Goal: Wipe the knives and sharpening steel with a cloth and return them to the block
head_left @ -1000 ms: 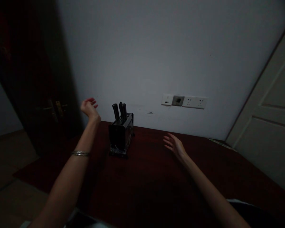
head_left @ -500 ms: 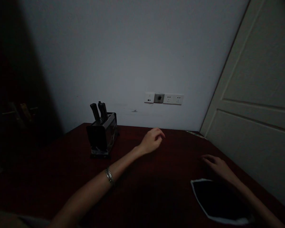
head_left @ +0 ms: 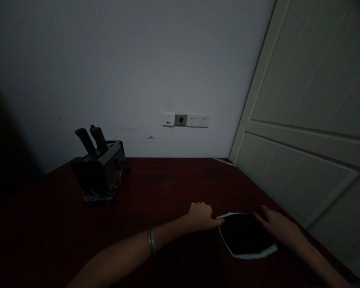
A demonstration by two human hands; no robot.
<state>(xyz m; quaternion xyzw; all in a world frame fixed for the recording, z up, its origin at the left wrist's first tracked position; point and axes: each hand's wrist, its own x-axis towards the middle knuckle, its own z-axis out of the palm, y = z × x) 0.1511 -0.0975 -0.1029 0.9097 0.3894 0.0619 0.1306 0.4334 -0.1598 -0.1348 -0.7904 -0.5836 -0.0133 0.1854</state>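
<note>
At the far left corner of a flat black piece with white edges (head_left: 246,237), the left hand (head_left: 202,216) has its thumb stretched out to the rim; its other fingers are folded out of sight, so I cannot tell whether its grip is closed on anything. Across from it, the right hand (head_left: 276,225) reaches over the far right edge of the piece, fingers bent down and too dim to tell whether they grip it. The piece lies on the dark red surface (head_left: 168,180), between the two hands. A metal bracelet (head_left: 151,242) circles the left wrist. Farther off to the left stands a dark slotted holder (head_left: 99,176), with black handles (head_left: 85,141) sticking up from its top. Behind is a pale wall (head_left: 138,60) with a row of sockets (head_left: 197,121); to the right, a panelled door (head_left: 303,156).
</note>
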